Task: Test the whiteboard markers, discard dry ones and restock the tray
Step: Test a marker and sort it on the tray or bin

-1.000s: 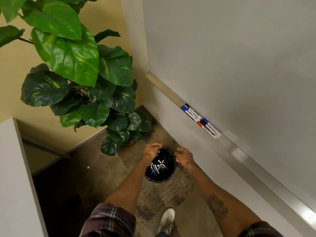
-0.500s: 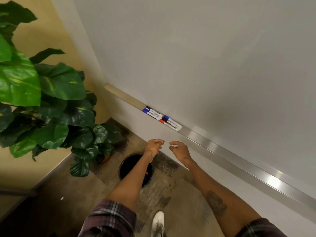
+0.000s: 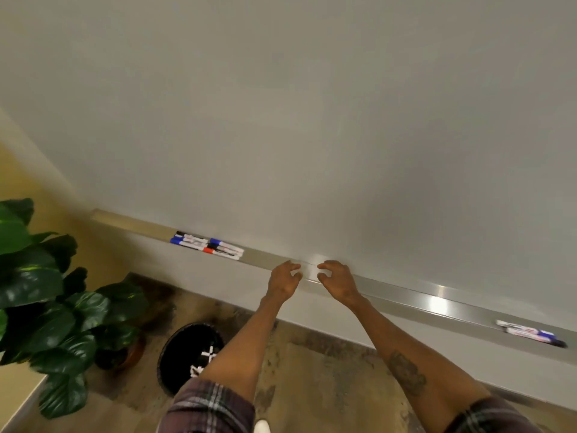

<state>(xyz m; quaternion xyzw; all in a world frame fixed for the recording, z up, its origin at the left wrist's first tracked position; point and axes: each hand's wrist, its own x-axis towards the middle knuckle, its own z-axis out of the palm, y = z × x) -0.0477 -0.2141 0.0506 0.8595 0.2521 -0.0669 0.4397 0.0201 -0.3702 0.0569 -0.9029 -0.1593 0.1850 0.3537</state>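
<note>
A long metal tray runs along the bottom of a blank whiteboard. Several markers with black, blue and red caps lie in a group on its left part. More markers lie blurred on the tray at the far right. My left hand and my right hand hover side by side just in front of the tray's bare middle, fingers loosely curled, holding nothing. On the floor below, a black bin holds several discarded markers.
A large potted plant with broad green leaves stands in the left corner beside the bin. A yellow wall meets the whiteboard wall there. My shoe shows at the bottom edge on the brown floor.
Both hands have risen from over the bin up to the tray's middle. The view has swung right and up, bringing the far-right markers into sight.
</note>
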